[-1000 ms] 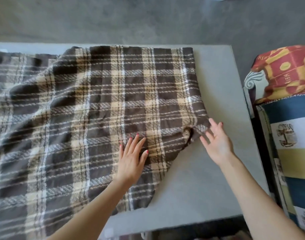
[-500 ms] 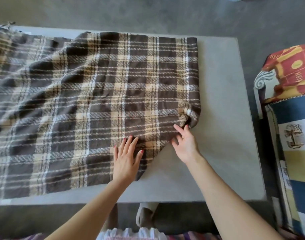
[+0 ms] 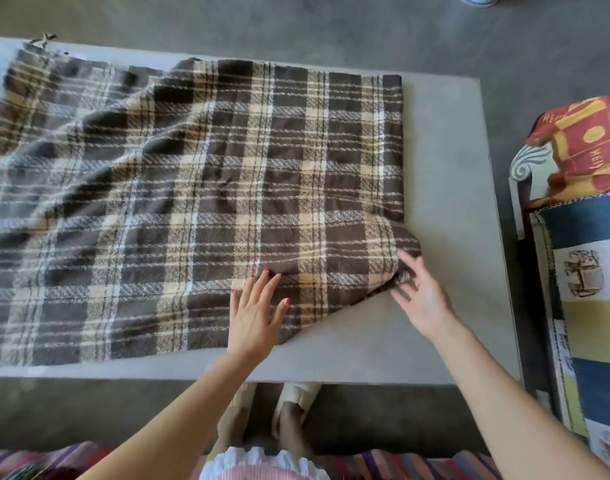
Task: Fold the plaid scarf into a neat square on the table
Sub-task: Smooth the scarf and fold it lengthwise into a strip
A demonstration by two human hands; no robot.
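A brown, tan and white plaid scarf (image 3: 179,202) lies spread over most of the grey table (image 3: 449,174), running off the left edge of view, with wrinkles on its left half. Its near right corner is tucked under, leaving a slanted edge. My left hand (image 3: 253,315) rests flat on the scarf near that slanted edge, fingers apart. My right hand (image 3: 419,292) is at the bunched right corner, fingers spread and touching the fabric, with nothing pinched that I can see.
A chair or sofa (image 3: 580,258) covered in red, blue and yellow patterned fabric stands close to the table's right side. Bare grey table shows right of the scarf and along the near edge. My feet (image 3: 289,410) show below the near edge.
The view has pulled back and down. My right hand moved in to the bunched corner and now lies spread against it, slightly further right. My left hand stays flat on the scarf.
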